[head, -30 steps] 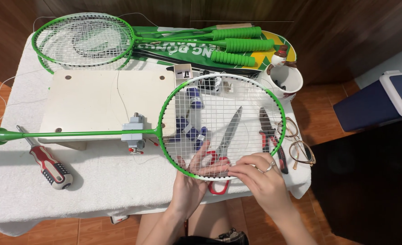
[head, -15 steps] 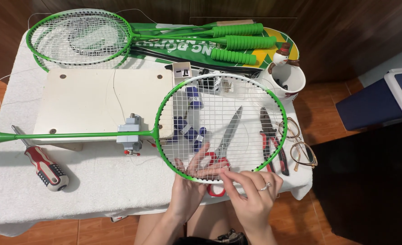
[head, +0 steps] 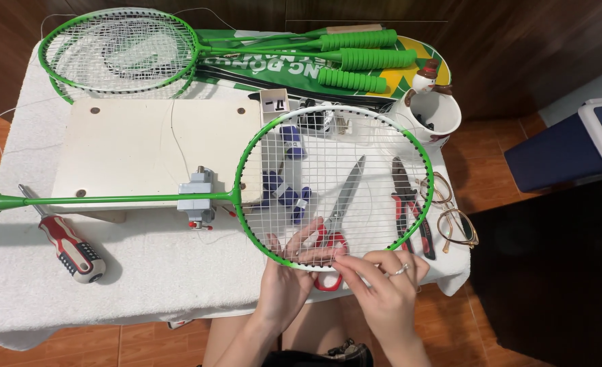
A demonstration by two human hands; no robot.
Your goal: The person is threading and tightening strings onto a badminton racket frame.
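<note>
A green badminton racket [head: 246, 146] lies across the white-covered table [head: 144, 278], its shaft held in a grey metal clamp [head: 197, 197] on a pale wooden board [head: 131, 143]. My left hand [head: 290, 268] sits under the near rim of the racket head, fingers spread up against the strings. My right hand [head: 382, 278] pinches the white string at the near rim. Red-handled scissors [head: 338, 211] lie beneath the string bed, close to both hands.
Red-and-black pliers [head: 409, 204] and eyeglasses [head: 453, 217] lie right of the racket head. A red screwdriver [head: 66, 241] rests near the left. More green rackets [head: 121, 47] and a green bag lie at the back, with a white mug [head: 436, 115]. A blue-and-white box [head: 572, 143] stands on the floor at right.
My right hand has slid left along the near rim toward the scissors' handles. The left hand stays under the strings. The racket has not moved.
</note>
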